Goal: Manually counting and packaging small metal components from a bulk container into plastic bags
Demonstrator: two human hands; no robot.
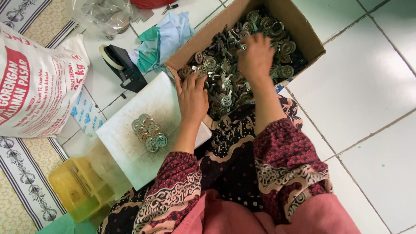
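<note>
In the head view, a cardboard box point(299, 26) sits open at the upper middle of the frame, tilted on a white tiled floor point(368, 86), and it is filled with a heap of small round metal parts point(225, 65).

The right hand point(255, 56) reaches into the middle of the box, palm down, its fingers curled into the heap. What they close on is hidden beneath the hand, so I cannot tell whether they grip a piece.

The left hand point(192, 97) lies just left of it at the box's lower left edge, fingers stretched out and slightly apart. The fingertips touch the parts at the box's rim and the heel of the hand rests on a white board point(130, 147). It clamps nothing.

On that board, left of centre, a small cluster of the same round parts point(149, 132) lies in neat overlapping rows, well apart from both hands.

At the left edge stands a printed white sack point(34, 82). A black tape dispenser point(121, 65) sits above the board, with crumpled blue cloth point(167, 37) beside it. A yellow plastic container point(80, 188) lies at the lower left. Patterned sleeves cover both forearms.
</note>
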